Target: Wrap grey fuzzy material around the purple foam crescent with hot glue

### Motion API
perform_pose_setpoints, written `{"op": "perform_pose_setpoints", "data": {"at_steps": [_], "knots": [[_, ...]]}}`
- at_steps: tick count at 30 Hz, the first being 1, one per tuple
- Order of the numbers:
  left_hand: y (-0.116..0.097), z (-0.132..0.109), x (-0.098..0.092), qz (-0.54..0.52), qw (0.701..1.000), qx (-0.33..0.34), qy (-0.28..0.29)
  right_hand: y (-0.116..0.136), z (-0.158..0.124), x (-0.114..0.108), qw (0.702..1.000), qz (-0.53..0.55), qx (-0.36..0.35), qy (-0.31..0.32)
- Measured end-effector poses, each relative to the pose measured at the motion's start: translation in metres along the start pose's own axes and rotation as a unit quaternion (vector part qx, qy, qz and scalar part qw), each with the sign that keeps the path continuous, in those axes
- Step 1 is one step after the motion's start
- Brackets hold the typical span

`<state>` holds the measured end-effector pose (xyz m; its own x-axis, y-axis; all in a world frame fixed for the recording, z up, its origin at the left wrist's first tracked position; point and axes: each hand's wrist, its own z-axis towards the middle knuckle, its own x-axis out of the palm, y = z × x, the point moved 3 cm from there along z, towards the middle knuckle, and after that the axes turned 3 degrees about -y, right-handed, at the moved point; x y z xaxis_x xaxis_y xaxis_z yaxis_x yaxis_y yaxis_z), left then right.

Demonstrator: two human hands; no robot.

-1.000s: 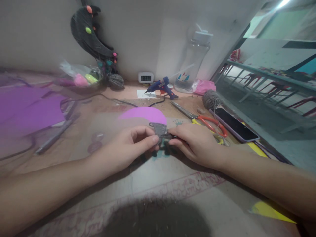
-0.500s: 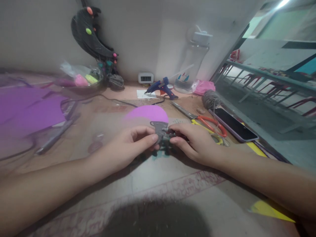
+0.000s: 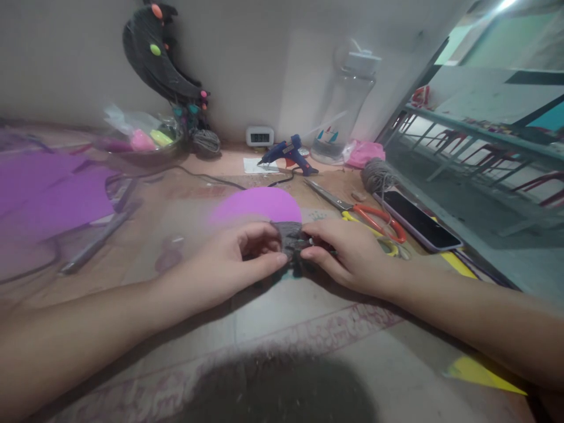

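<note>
A small grey piece [image 3: 291,238] sits between the left hand [image 3: 238,261] and right hand [image 3: 348,255]. Both hands pinch it, just above the surface [image 3: 282,329].

left arm lying across the bench [image 3: 282,320] from its near left corner | left grip [image 3: 238,261] curling, thumb and forefinger pinching closed | right arm angling in from the near right corner | right grip [image 3: 348,252] facing palm down, fingertips pinching closed just beside the left grip
</note>
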<state>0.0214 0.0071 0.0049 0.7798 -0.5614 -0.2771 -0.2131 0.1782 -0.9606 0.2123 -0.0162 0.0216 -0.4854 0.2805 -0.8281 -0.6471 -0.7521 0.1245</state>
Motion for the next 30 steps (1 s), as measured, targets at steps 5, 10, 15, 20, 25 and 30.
{"op": "perform_pose_setpoints", "data": {"at_steps": [5, 10, 15, 20, 25, 30], "knots": [[-0.001, -0.003, 0.002, 0.033, 0.999, 0.017, 0.008, -0.002, 0.005, -0.001, 0.971, 0.188, 0.149, 0.000], [0.000, -0.006, 0.003, 0.122, 0.992, 0.029, 0.002, -0.005, 0.009, 0.007, 0.884, 0.353, 0.305, 0.044], [-0.005, -0.008, 0.001, 0.163, 0.986, 0.025, -0.013, -0.004, 0.006, 0.012, 0.818, 0.448, 0.355, 0.064], [-0.005, -0.007, 0.001, 0.165, 0.986, 0.023, -0.019, -0.004, 0.004, 0.013, 0.776, 0.504, 0.377, 0.039], [-0.005, -0.007, 0.000, 0.142, 0.989, 0.034, -0.023, -0.005, 0.003, 0.015, 0.767, 0.522, 0.371, 0.040], [-0.007, -0.009, 0.000, 0.112, 0.993, 0.022, -0.026, -0.005, 0.003, 0.018, 0.752, 0.546, 0.366, 0.044]]}}
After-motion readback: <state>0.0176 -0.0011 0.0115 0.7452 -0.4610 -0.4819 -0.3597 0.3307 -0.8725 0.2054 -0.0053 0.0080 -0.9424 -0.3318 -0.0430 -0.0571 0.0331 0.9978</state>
